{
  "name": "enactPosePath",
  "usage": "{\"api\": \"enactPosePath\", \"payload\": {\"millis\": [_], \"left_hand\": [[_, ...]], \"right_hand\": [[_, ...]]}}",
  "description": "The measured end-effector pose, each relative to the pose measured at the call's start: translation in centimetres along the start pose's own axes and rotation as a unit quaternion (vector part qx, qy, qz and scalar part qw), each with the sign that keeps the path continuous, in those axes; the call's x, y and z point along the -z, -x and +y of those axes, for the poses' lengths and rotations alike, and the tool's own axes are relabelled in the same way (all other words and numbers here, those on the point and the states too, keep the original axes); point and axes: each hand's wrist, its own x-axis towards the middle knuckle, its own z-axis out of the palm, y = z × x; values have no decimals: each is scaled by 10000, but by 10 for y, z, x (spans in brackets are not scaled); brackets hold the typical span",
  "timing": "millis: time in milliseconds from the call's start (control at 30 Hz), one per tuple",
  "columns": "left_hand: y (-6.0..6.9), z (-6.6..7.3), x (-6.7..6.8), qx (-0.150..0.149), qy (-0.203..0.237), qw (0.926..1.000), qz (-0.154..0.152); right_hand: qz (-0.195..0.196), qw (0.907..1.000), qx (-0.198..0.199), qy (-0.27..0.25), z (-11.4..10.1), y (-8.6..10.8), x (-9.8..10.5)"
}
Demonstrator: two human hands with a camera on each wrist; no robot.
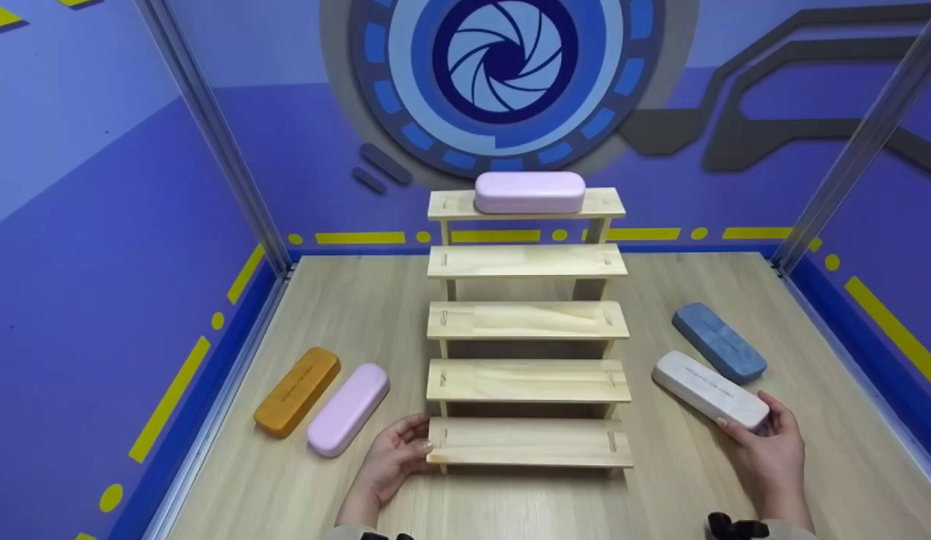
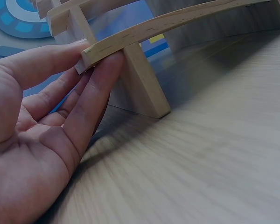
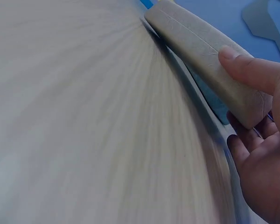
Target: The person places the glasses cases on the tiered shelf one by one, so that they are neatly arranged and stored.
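My left hand (image 1: 390,462) pinches the left end of the lowest step of a wooden stepped rack (image 1: 529,442), thumb on top and fingers beneath, as the left wrist view shows. On the right, my right hand (image 1: 776,454) grips the near end of a whitish glasses case (image 1: 709,390) with dark lettering. In the right wrist view the thumb presses on that case (image 3: 196,46) and its near end is raised off the table. A blue glasses case (image 1: 719,343) lies just behind it. One pink glasses case (image 1: 530,193) sits on the rack's top step.
Left of the rack, an orange-brown glasses case (image 1: 297,391) and a second pink glasses case (image 1: 349,409) lie side by side on the wooden table (image 1: 360,315). Blue and purple printed walls (image 1: 285,150) with metal corner posts (image 1: 217,135) enclose the table's back and sides.
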Motion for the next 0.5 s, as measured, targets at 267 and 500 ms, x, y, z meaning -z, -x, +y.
{"api": "enactPosePath", "payload": {"millis": [267,500], "left_hand": [[0,-1,0,-15,19,10000,-19],[-1,0,0,30,-28,10000,0]], "right_hand": [[185,9984,-51,-537,-1,2,2],[240,9982,-102,-543,-6,6,5]]}}
